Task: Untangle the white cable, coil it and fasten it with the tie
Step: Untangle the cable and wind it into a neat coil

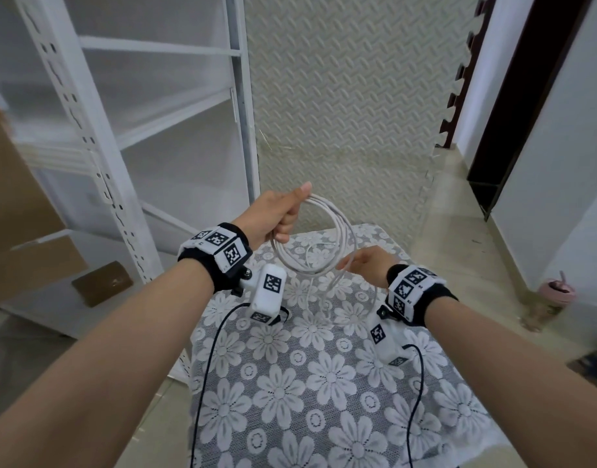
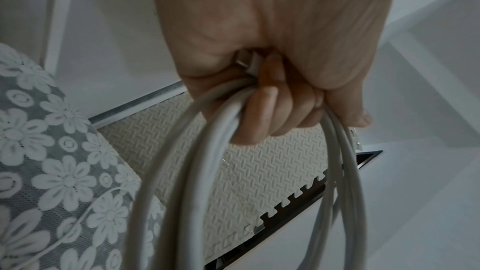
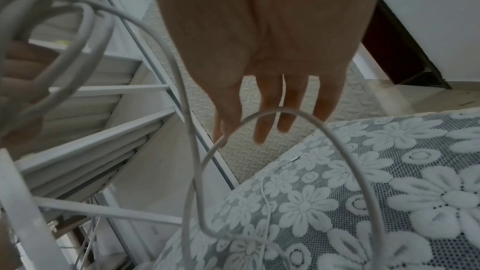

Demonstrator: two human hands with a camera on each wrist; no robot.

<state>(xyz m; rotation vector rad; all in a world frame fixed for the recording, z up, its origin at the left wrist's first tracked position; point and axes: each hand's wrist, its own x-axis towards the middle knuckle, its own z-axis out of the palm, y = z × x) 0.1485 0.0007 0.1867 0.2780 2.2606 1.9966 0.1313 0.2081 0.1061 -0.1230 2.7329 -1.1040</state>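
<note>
My left hand (image 1: 285, 216) is raised above the table and grips the top of a coil of white cable (image 1: 327, 238) with several loops. In the left wrist view the left hand (image 2: 272, 106) has its fingers curled round the loops (image 2: 207, 161), and a plug (image 2: 245, 63) sits inside the fist. My right hand (image 1: 358, 263) is at the coil's lower right with straight fingers (image 3: 262, 122). A loose strand (image 3: 337, 137) arches across them and hangs to the cloth. A thin white wire with a metal tip (image 3: 267, 184) lies on the cloth.
The small table wears a grey cloth with white lace flowers (image 1: 324, 383). A white metal rack (image 1: 121, 146) and cardboard boxes (image 1: 20, 197) stand at the left. An embossed foam mat (image 1: 341, 96) is behind, and a pink cup (image 1: 557, 292) sits on the floor at the right.
</note>
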